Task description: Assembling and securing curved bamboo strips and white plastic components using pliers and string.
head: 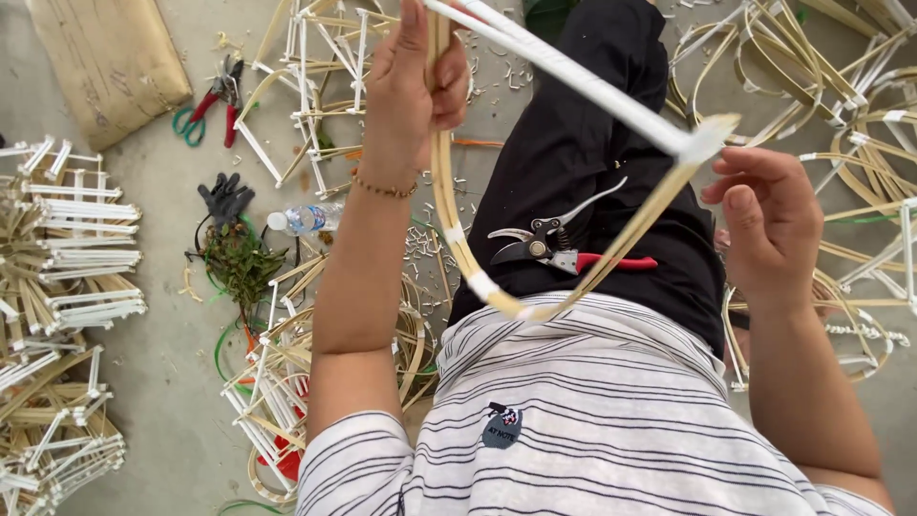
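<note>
My left hand [413,81] grips the top of a curved bamboo strip frame [457,244] bound with white tape. A white-wrapped straight stick [573,81] crosses from that hand to a taped corner. My right hand [769,220] holds the frame just beside that taped corner [705,139], fingers curled by the joint. Pruning shears with red handles [564,250] lie on my lap, on the black trousers, inside the frame's loop.
Stacks of finished white-taped bamboo frames [67,248] lie at left. Loose bamboo hoops [841,105] cover the floor at right. Red pliers [218,100], a black glove [225,198], a plastic bottle [306,219] and a brown sack [105,57] lie on the concrete floor.
</note>
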